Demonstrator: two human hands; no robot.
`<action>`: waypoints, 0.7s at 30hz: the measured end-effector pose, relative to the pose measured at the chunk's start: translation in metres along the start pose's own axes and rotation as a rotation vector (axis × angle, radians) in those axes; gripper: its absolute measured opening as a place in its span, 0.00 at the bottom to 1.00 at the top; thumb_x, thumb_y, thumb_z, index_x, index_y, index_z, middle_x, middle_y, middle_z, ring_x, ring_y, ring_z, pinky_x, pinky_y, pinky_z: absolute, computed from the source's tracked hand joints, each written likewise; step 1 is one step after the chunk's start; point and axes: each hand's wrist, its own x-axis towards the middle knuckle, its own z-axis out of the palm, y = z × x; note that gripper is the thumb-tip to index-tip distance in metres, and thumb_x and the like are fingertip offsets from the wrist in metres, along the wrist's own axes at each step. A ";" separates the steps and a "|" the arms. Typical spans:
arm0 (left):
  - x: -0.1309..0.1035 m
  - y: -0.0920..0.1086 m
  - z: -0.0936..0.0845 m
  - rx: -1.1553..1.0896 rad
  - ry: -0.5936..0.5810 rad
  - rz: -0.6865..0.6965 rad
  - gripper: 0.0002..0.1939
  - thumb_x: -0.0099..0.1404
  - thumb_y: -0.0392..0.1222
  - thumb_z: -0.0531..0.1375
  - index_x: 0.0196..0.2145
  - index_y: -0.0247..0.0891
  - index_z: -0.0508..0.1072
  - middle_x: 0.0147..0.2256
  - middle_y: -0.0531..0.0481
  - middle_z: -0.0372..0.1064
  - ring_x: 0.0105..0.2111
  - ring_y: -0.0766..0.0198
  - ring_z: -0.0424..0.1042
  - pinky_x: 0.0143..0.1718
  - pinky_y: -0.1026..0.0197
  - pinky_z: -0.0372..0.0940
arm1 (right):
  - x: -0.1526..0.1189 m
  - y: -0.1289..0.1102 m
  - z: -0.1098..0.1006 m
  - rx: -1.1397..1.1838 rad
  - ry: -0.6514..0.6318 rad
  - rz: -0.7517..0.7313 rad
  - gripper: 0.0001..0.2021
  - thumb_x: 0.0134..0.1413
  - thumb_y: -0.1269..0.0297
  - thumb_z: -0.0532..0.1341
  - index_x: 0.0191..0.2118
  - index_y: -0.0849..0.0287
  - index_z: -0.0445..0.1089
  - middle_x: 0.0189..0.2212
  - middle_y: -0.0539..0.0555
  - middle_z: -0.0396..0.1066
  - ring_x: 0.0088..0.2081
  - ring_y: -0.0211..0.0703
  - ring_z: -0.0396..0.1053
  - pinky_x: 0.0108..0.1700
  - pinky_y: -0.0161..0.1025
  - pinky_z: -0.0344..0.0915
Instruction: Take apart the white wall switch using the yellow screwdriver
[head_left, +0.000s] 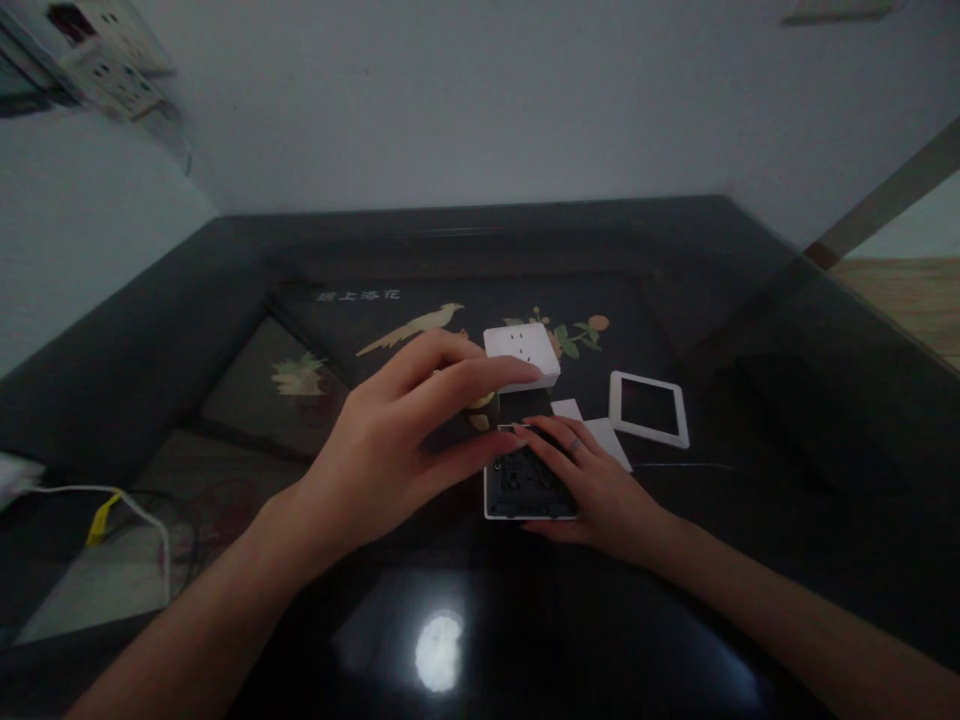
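Flat and spread, the right hand (pixel 600 480) presses down on the square white-rimmed switch base with dark inner works (pixel 521 490), its fingers laid over the right half and pointing toward ten o'clock, fingertips at the base's far edge. Nothing is pinched there; the palm holds the piece against the glossy black glass-topped table (pixel 675 620). The base lies under and just at nine o'clock of that palm, close to the table's middle.

At ten o'clock of the base the left hand (pixel 390 440) hangs above it, wrist bent, fingers stretched toward three o'clock and loosely gathered. The thumb lies low beside the base's near-left corner, and the index tip reaches the white square socket block with pin holes (pixel 521 352). Whether this hand pinches anything I cannot tell, though a small dark and yellowish piece (pixel 482 410) shows under the fingers.

Both forearms come in from six o'clock, bare.

At three o'clock of the socket block lies a white square frame with an open middle (pixel 649 408); flat white plates (pixel 600 432) sit between it and the right hand. A white cable with a yellow tag (pixel 105 505) lies at the table's nine o'clock edge.
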 end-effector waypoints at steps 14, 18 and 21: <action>-0.001 0.002 0.000 0.044 0.015 0.043 0.11 0.65 0.38 0.63 0.46 0.41 0.72 0.39 0.50 0.73 0.40 0.61 0.75 0.43 0.61 0.72 | 0.000 -0.001 -0.001 0.005 0.002 0.006 0.44 0.50 0.56 0.66 0.68 0.57 0.43 0.61 0.66 0.55 0.61 0.63 0.54 0.59 0.63 0.62; -0.001 0.006 -0.010 -0.029 -0.124 -0.026 0.21 0.69 0.34 0.57 0.59 0.44 0.64 0.48 0.47 0.71 0.47 0.60 0.73 0.50 0.58 0.71 | 0.000 -0.001 -0.001 0.007 -0.004 0.019 0.46 0.50 0.56 0.66 0.69 0.54 0.41 0.61 0.65 0.56 0.61 0.64 0.55 0.59 0.65 0.62; -0.002 0.008 -0.018 -0.101 -0.206 -0.091 0.29 0.69 0.31 0.54 0.64 0.47 0.56 0.54 0.48 0.70 0.53 0.59 0.71 0.55 0.56 0.68 | 0.001 -0.001 -0.001 0.016 -0.016 0.031 0.46 0.50 0.55 0.67 0.69 0.55 0.43 0.62 0.65 0.56 0.61 0.64 0.55 0.59 0.64 0.62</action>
